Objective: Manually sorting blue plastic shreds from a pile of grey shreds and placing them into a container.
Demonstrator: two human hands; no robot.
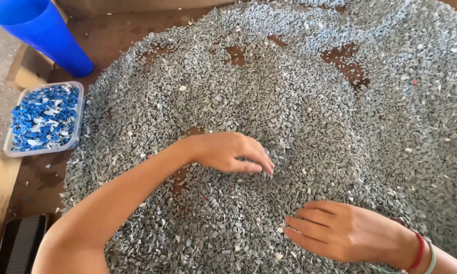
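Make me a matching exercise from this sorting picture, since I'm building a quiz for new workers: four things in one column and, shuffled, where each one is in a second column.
Things
1. blue cup
2. clear tray of blue chips
3. left hand
4. right hand

Places
A. bottom right, flat on the grey chips, bands on its wrist
B. top left corner, on the brown board
C. middle of the heap, fingertips down in the grey chips
D. left edge, just below the cup

Pairs: 1-B, 2-D, 3-C, 4-A
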